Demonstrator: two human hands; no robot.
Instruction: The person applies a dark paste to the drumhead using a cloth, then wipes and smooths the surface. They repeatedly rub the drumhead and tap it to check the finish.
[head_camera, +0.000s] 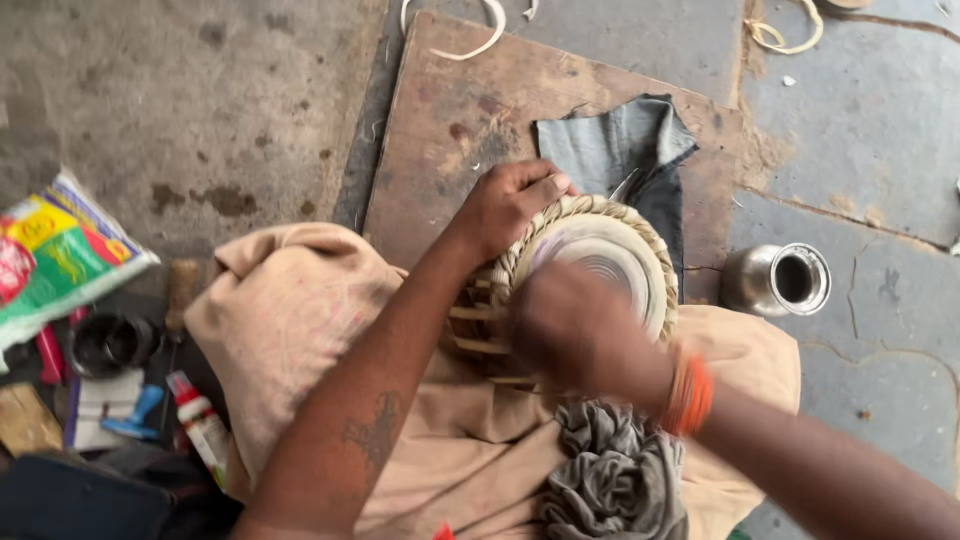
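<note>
Head view: left hand (512, 205) clasps the drum's (600, 265) braided rim; right hand (575, 335), blurred, presses its skin, grip unclear; steel pot (778, 280) right.

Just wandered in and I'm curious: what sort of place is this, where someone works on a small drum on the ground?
Probably a floor-level drum maker's or repairer's workshop: a laced hand drum, a worn wooden board on the stone floor, and hide strip offcuts.

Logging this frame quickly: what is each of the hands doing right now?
Left hand: closed over the braided rim of the small drum.
Right hand: blurred on the drum's skin; grip cannot be told.
</note>
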